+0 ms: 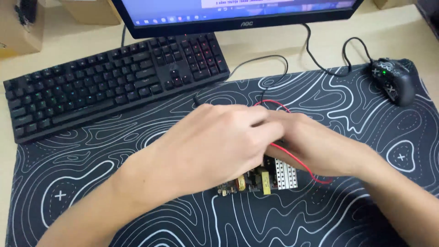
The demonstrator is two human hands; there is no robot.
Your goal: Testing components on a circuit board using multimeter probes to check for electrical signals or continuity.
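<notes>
Circuit board on patterned mat, mid-tabletop, largely hidden under both hands.
Yellow parts, white heatsink, red wire visible. Left hand, right hand overlap it; fingers' grip cannot be made out. Keyboard, mouse behind.

You have a black desk mat patterned with white contour lines and crosses, a red wire, a circuit board with yellow and white parts, and a black keyboard with multicoloured backlighting.
</notes>
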